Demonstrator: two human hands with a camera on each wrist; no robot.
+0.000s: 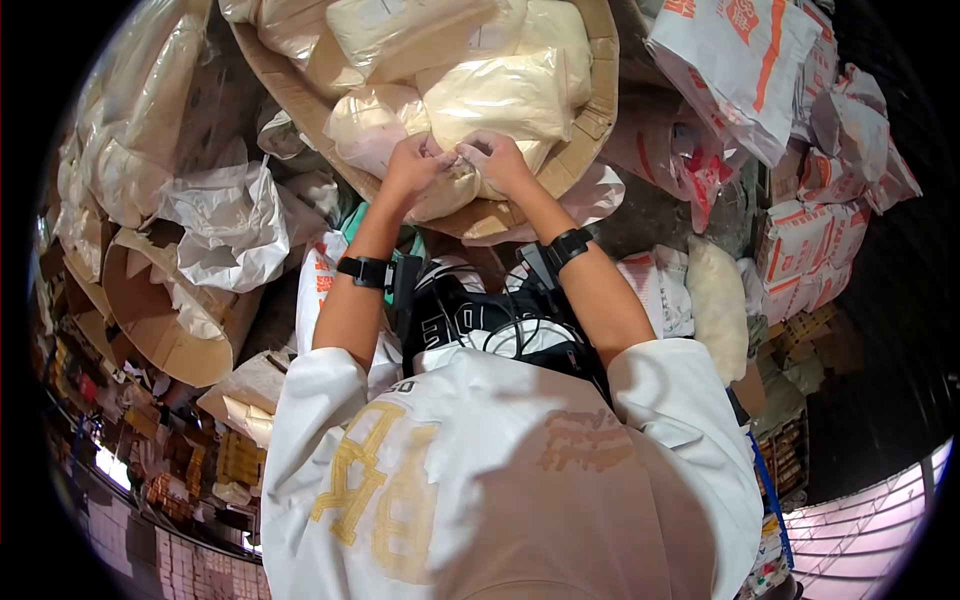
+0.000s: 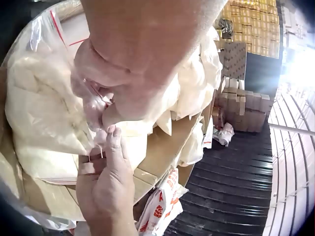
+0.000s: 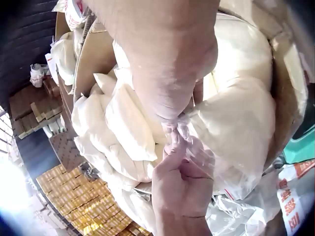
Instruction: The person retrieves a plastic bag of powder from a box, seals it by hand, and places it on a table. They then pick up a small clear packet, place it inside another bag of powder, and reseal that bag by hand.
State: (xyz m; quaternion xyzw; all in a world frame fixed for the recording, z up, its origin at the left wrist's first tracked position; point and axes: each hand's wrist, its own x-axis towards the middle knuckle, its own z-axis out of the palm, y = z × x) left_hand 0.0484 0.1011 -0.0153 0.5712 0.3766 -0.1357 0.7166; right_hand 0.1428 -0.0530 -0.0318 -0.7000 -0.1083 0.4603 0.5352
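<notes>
A clear plastic bag of cream-coloured contents (image 1: 447,197) (image 2: 42,113) (image 3: 236,130) lies at the near side of a round cardboard container (image 1: 592,135) (image 2: 54,200) (image 3: 290,83). The left hand (image 1: 418,168) (image 2: 133,73) (image 3: 181,191) pinches the gathered clear plastic with thumb and fingers. Close against it, fingertips nearly meeting, the right hand (image 1: 496,163) (image 2: 106,184) (image 3: 170,69) pinches the same plastic. A red strip edges the bag in both wrist views. The fingers partly hide the gripped plastic.
More filled bags (image 1: 500,95) lie in the container beyond the hands. White sacks with red print (image 1: 735,60) are piled at the right. At the left are a white plastic bag (image 1: 235,220) and another cardboard container (image 1: 160,310). Stacked boxes (image 2: 246,110) stand farther off.
</notes>
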